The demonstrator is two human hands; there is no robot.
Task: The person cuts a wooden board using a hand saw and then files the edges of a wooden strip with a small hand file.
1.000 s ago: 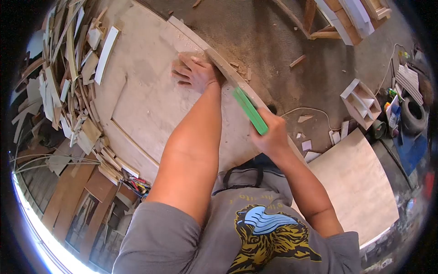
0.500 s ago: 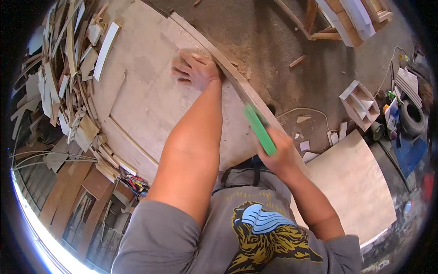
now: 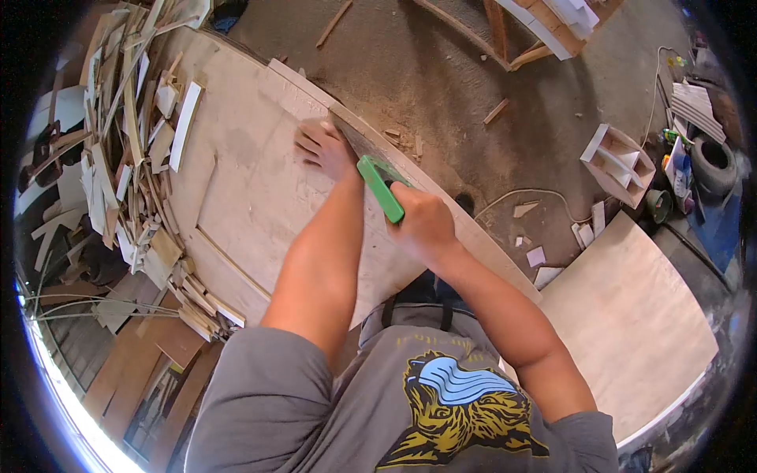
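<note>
Flat on the large wooden board [image 3: 244,150] lies my left hand [image 3: 325,148], its fingers spread near the board's long edge. My right hand [image 3: 424,219] is wrapped round the green handle of a saw [image 3: 380,189]. The saw's dark blade shows between the handle and the area beside my left hand, along a long wooden strip [image 3: 441,201] at the board's edge. Where exactly the blade's teeth touch is hidden.
Wood offcuts [image 3: 162,236] are heaped at the left. A pale sheet [image 3: 631,315] lies at the lower right. An open wooden box [image 3: 619,167], a tyre [image 3: 714,165] and a cable are at the right. A wooden frame [image 3: 501,31] stands at the top.
My right hand and the saw went down and right, then came up and left, closer to my left hand. My left hand stays flat on the board. The view has shifted slightly.
</note>
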